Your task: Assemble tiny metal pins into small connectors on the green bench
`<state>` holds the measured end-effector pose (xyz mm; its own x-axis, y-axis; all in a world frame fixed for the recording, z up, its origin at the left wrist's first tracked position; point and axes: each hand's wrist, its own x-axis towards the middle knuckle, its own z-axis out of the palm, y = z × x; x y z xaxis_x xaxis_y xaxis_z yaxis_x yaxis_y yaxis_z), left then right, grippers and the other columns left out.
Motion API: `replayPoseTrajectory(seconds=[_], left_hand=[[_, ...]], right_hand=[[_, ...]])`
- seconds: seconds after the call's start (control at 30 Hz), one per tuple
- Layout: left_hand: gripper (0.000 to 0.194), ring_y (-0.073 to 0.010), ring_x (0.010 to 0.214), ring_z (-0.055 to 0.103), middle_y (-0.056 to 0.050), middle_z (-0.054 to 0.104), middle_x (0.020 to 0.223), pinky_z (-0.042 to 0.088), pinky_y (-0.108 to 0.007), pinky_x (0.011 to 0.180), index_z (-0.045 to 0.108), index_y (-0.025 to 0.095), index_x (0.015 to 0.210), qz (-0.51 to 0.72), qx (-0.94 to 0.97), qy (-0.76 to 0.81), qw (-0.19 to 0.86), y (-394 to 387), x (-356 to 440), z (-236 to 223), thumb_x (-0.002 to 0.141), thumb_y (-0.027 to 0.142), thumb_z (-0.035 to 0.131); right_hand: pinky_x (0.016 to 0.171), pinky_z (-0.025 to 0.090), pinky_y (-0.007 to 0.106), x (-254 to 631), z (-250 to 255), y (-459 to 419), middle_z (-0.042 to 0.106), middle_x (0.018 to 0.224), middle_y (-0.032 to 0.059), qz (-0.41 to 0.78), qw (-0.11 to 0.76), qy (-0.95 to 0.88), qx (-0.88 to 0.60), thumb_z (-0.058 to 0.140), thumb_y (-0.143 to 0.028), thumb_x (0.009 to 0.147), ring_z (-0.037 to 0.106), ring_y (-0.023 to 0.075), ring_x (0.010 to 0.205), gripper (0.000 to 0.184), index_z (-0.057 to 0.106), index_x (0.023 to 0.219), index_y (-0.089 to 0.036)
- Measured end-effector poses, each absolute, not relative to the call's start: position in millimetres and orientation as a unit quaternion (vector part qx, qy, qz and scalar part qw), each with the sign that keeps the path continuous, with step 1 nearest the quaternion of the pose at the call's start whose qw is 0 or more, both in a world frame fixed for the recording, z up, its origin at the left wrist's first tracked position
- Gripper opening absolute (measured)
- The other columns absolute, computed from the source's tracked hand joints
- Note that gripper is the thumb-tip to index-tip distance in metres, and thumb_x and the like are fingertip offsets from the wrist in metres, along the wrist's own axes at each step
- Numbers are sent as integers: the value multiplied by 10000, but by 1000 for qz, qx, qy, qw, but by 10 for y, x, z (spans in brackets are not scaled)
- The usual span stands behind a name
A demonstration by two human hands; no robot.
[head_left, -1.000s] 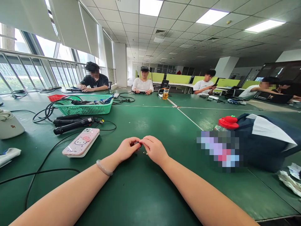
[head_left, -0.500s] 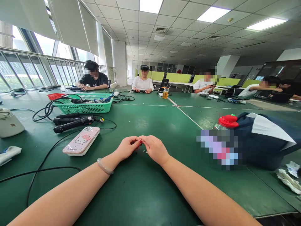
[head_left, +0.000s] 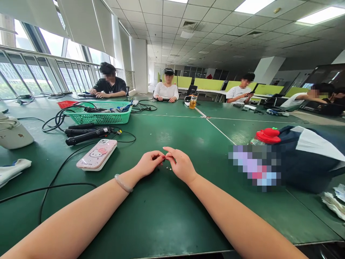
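Now, left hand (head_left: 150, 163): pinched, what's held is hidden.
Right hand (head_left: 182, 165): likewise, near shiny bit (head_left: 169, 168).
Basket (head_left: 102, 118): dark things kept inside.
Cup (head_left: 192, 103): orange drink inside.

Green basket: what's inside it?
Some black items and a blue-and-grey bundle show inside the green basket. Its bottom, and whatever lies lower down, can't be made out: the front wall and the upper items cover it.
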<state>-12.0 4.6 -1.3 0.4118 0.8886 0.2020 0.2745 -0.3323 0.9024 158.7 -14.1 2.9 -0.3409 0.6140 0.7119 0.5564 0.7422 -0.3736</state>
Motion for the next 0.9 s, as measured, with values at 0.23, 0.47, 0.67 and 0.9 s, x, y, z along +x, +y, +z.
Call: replayPoseTrajectory(seconds=[0.23,0.47,0.67,0.9], left_hand=[[304,-106,576,492,15,530,612,416,-229,577,571,153,747,374,729,407,403,38,-106,11,786,442,486],[306,-115,590,507,5,554,633,430,-239,593,601,156,793,369,733,417,390,50,-121,-9,785,439,483],[290,-126,622,523,-4,585,681,433,-239,594,616,170,858,364,748,424,359,26,-108,-3,791,415,476],[275,-115,586,492,22,547,646,420,-234,581,602,210,1002,362,765,436,307,-17,-95,32,776,335,507]], right_hand=[[783,468,300,1603,-19,-100,657,871,29,4,447,-814,-370,513,-168,827,567,164,827,152,614,935,-201],[754,464,281,1581,10,-118,651,804,31,-41,442,-818,-366,497,-175,842,551,154,789,140,634,820,-187],[752,455,286,1589,19,-110,647,816,44,-82,422,-822,-374,465,-197,860,542,160,791,175,635,823,-182],[760,451,269,1600,22,-108,639,813,24,-45,457,-803,-379,512,-185,829,543,148,796,123,634,808,-193]])
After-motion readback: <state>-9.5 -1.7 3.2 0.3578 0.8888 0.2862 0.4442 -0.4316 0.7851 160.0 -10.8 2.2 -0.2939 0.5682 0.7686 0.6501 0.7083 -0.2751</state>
